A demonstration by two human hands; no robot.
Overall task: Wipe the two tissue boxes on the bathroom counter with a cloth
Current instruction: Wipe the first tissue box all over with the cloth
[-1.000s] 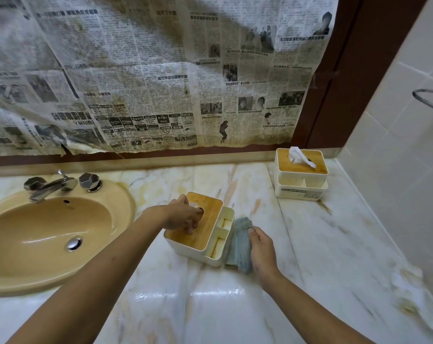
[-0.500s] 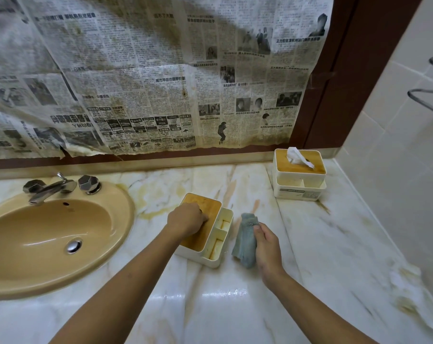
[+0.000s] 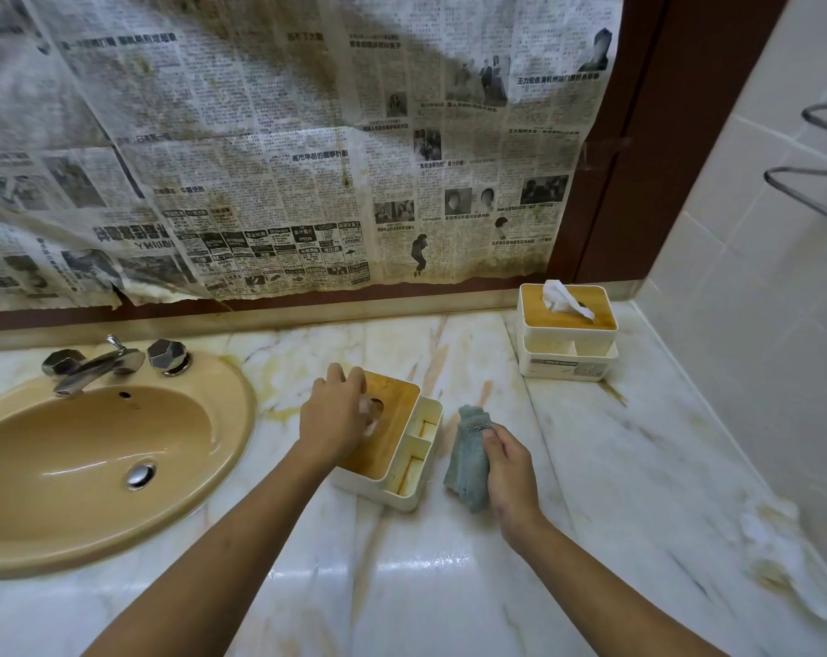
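Left hand [image 3: 338, 419] lies palm-down across the wooden lid [image 3: 395, 424] of the near tissue box [image 3: 413, 450], fingers bent down at the lid's opening. Judgement: it is there to steady the box so it will not slide on the slick counter [image 3: 449, 585] when wiped. Right hand [image 3: 511, 467] is clamped round the blue-grey cloth [image 3: 466, 452], bunched lengthwise, just beside the box's open side compartments but apart from them; no contact with the box is visible. The two hands are apart, the box between them. I judge the cloth is held ready for a pass along that side (wiping not under way at this instant).

The far tissue box [image 3: 565, 343] stands well beyond my right hand, against the back ledge, a tissue standing out of its lid, untouched.

Not established:
- Whether my left fingers pinch the pale tissue at the opening or only press on the lid; they cover it.
- The near box's side under my left hand and wrist is hidden.
- The label on the far box is too small to read.
- A pale crumpled mass [image 3: 781, 561] far out beyond my right forearm is blurred; I cannot identify it.
- A metal rack [image 3: 823, 182] on the right-hand wall is cut off by the frame.
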